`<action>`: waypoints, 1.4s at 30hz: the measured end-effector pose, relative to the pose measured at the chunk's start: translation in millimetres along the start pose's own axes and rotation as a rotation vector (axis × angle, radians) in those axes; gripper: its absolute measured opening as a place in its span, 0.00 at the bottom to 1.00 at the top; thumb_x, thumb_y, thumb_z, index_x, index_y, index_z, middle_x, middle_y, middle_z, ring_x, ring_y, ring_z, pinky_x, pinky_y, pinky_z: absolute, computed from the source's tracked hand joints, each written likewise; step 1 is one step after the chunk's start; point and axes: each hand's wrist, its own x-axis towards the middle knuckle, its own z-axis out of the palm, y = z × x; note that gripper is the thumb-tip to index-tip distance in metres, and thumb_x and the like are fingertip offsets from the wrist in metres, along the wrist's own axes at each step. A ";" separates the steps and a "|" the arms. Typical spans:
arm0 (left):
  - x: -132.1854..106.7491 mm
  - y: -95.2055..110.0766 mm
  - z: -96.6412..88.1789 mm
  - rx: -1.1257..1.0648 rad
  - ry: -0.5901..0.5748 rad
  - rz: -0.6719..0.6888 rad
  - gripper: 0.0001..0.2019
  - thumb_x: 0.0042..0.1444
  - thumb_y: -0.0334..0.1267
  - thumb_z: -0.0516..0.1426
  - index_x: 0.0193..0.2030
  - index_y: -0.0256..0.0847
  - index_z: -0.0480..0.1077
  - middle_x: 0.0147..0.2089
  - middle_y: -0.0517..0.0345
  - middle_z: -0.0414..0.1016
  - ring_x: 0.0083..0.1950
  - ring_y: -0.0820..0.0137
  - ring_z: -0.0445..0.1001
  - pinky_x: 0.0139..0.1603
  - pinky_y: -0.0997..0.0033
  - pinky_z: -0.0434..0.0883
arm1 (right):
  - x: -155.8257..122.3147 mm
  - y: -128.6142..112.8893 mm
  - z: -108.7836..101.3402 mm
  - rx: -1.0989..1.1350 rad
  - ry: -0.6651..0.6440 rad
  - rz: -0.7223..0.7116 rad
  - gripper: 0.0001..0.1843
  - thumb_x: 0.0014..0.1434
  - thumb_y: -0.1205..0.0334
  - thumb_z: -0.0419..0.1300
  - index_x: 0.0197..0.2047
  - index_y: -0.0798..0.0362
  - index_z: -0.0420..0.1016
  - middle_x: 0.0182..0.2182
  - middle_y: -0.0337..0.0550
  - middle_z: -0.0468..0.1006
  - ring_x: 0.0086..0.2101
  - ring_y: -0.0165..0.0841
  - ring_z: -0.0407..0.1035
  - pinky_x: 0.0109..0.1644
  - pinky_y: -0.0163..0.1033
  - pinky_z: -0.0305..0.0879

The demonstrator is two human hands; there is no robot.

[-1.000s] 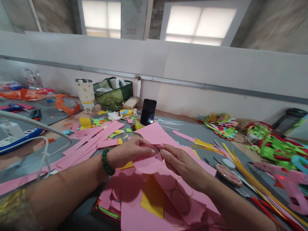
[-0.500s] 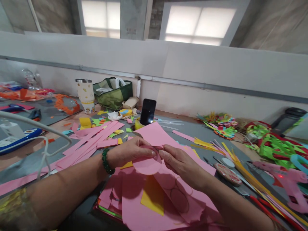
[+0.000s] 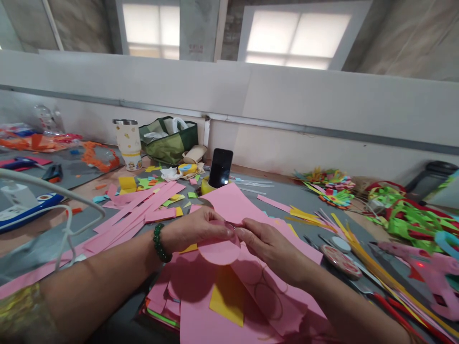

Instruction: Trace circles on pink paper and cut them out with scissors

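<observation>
My left hand [image 3: 201,230], with a green bead bracelet [image 3: 161,242] at its wrist, pinches a round-edged pink paper piece [image 3: 219,252] between thumb and fingers. Facing it, my right hand [image 3: 274,244] is closed in a pinch at the paper's upper right edge. A small dark, shiny spot shows between the fingertips; I cannot tell what it is. Below lie pink paper sheets [image 3: 201,310], one with pencilled circles [image 3: 268,301], and a yellow paper piece [image 3: 227,297].
Pink strips [image 3: 138,212] lie to the left. A propped phone [image 3: 220,167], a patterned tumbler [image 3: 128,143] and a green bag [image 3: 168,141] stand behind. At right are a round tin [image 3: 340,261], red-handled scissors [image 3: 398,313] and a pink glue gun [image 3: 419,270] with a lit red light.
Both hands keep their pinch on the pink paper. The fingertips have shifted slightly, and the round part tilts a little differently, with the small shiny spot showing more.
</observation>
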 end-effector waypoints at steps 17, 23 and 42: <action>2.3 -8.1 -4.4 -0.009 -0.014 0.061 0.13 0.47 0.39 0.61 0.38 0.35 0.75 0.34 0.55 0.74 0.33 0.71 0.69 0.35 0.73 0.66 | 2.4 0.8 3.1 0.212 0.057 0.005 0.16 0.65 0.50 0.47 0.40 0.52 0.66 0.20 0.31 0.53 0.20 0.25 0.47 0.23 0.32 0.46; 3.0 -7.6 -4.3 -0.025 -0.051 0.079 0.11 0.48 0.38 0.60 0.37 0.34 0.75 0.33 0.56 0.73 0.32 0.72 0.69 0.35 0.74 0.65 | 2.4 3.1 3.2 0.217 0.052 0.007 0.17 0.65 0.47 0.47 0.39 0.52 0.66 0.22 0.32 0.55 0.21 0.25 0.47 0.24 0.32 0.47; -0.5 -4.8 0.3 -0.148 -0.050 0.044 0.08 0.47 0.37 0.63 0.31 0.35 0.72 0.28 0.60 0.71 0.28 0.76 0.68 0.30 0.77 0.65 | 4.6 9.0 -1.7 0.331 0.173 0.029 0.21 0.57 0.41 0.54 0.31 0.53 0.64 0.17 0.27 0.50 0.17 0.22 0.42 0.19 0.32 0.39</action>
